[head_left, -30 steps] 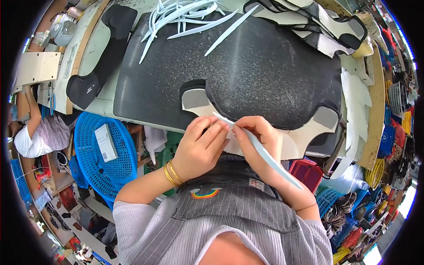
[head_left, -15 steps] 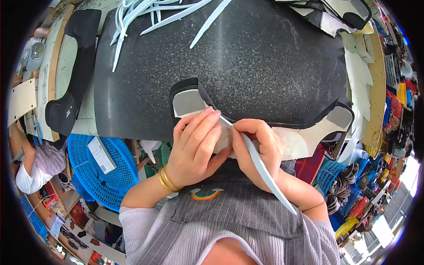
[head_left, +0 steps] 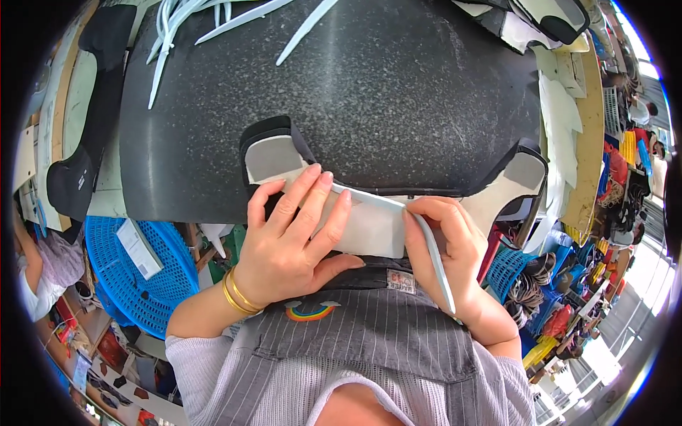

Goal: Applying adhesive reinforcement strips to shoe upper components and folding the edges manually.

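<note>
A wide shoe-upper-like piece [head_left: 373, 231], cream inside with black edges and a grey patch at each end, lies along the near edge of the black work board [head_left: 341, 113]. Along its black upper edge runs a pale blue-white strip [head_left: 373, 200]. My left hand [head_left: 291, 238] lies spread over the piece's left part, fingertips pressing on the strip's left end. My right hand [head_left: 447, 245] pinches the strip between thumb and forefinger farther right. From that pinch the strip's loose end hangs down across my right palm toward the wrist.
Several loose pale strips [head_left: 170, 42] lie at the board's far left. A black curved piece [head_left: 92, 121] rests left of the board, and stacked pieces [head_left: 529, 25] sit at the far right. A blue basket [head_left: 142, 277] stands at the lower left. Another person's arm [head_left: 28, 255] shows at the left edge.
My right hand has slid right along the strip, away from my left hand, and more strip now lies along the edge. My left fingers have spread. The whole view has shifted slightly.
</note>
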`<state>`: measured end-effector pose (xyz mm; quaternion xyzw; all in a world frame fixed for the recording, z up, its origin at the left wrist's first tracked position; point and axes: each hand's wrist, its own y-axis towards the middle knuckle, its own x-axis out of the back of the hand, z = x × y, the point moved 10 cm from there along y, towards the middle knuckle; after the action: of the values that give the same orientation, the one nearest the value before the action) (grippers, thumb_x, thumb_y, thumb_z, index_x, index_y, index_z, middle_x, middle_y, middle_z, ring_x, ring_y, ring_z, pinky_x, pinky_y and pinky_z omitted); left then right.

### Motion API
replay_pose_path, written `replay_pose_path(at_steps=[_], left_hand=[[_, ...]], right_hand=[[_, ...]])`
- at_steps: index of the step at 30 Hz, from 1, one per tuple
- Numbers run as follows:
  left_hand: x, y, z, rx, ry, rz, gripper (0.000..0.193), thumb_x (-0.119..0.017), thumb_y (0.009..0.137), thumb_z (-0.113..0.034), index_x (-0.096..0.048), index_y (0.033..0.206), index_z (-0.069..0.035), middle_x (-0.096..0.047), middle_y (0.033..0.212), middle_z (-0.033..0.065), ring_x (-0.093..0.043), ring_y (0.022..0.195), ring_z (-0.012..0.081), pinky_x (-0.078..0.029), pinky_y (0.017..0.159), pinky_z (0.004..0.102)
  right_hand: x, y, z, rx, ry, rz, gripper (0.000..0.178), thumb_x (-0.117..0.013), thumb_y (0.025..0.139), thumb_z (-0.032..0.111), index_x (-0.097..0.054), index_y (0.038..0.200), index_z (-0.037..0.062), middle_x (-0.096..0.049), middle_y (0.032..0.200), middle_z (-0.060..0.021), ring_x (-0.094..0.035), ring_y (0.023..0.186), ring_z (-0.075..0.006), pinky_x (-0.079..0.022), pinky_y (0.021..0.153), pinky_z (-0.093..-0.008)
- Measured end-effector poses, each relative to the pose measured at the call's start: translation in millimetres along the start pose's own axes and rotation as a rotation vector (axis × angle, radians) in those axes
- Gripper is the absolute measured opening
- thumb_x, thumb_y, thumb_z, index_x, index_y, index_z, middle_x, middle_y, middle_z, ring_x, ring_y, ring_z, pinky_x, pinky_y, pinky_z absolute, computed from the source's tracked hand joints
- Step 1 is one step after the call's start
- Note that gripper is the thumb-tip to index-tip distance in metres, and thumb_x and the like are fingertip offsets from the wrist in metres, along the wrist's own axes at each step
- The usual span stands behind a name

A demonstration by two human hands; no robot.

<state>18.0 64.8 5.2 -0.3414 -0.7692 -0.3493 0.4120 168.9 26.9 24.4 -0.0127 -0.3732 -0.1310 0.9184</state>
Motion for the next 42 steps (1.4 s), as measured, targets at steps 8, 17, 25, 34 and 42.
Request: replay_pose_path(at_steps=[8, 17, 25, 34, 42], left_hand=[[-4, 7, -28, 0.063, 0.211, -0.004, 0.074, -0.063, 0.081, -0.059, -0.062, 0.120, 0.003, -0.056, 0.135, 0.0158, -0.051, 0.125, 0.0302, -0.035, 0.098, 0.0476], [-24, 29, -51, -0.090, 0.038, 0.100, 0.073, -0.061, 0.078, -0.062, -0.063, 0.119, -0.001, -0.060, 0.133, 0.0150, -0.055, 0.121, 0.0232, -0.039, 0.095, 0.0400], [-36, 43, -67, 0.002, 0.300, 0.147, 0.084, -0.034, 0.089, -0.072, -0.057, 0.132, -0.003, -0.059, 0.127, 0.0132, -0.053, 0.117, 0.0238, -0.039, 0.095, 0.0385], [-48, 68, -89, -0.090, 0.074, 0.112, 0.086, -0.046, 0.085, -0.071, -0.061, 0.121, 0.006, -0.057, 0.132, 0.0209, -0.054, 0.121, 0.0291, -0.040, 0.097, 0.0393], [-66, 78, -107, -0.088, 0.318, 0.210, 0.094, -0.041, 0.083, -0.076, -0.062, 0.123, 0.005, -0.056, 0.132, 0.0182, -0.051, 0.120, 0.0270, -0.039, 0.099, 0.0403]], right_hand=[[-5, 5, -17, -0.173, -0.002, 0.037, 0.015, -0.071, 0.083, 0.008, -0.061, 0.094, 0.0050, -0.062, 0.083, -0.0112, -0.065, 0.067, -0.0289, -0.051, 0.061, -0.0375], [38, 0, -17, -0.008, -0.069, -0.068, 0.015, -0.071, 0.080, -0.003, -0.066, 0.094, 0.0023, -0.066, 0.090, -0.0134, -0.068, 0.077, -0.0293, -0.054, 0.068, -0.0339], [39, -2, -48, -0.172, 0.017, -0.090, 0.014, -0.070, 0.081, -0.003, -0.066, 0.094, 0.0025, -0.066, 0.088, -0.0108, -0.068, 0.075, -0.0237, -0.054, 0.067, -0.0310], [50, -8, -73, -0.233, 0.052, -0.093, 0.016, -0.073, 0.081, 0.002, -0.063, 0.093, 0.0031, -0.062, 0.084, -0.0066, -0.061, 0.064, -0.0157, -0.049, 0.054, -0.0275], [58, -13, -109, -0.330, 0.305, -0.161, 0.013, -0.072, 0.083, -0.001, -0.066, 0.094, 0.0013, -0.063, 0.083, -0.0044, -0.054, 0.059, -0.0063, -0.045, 0.053, -0.0209]])
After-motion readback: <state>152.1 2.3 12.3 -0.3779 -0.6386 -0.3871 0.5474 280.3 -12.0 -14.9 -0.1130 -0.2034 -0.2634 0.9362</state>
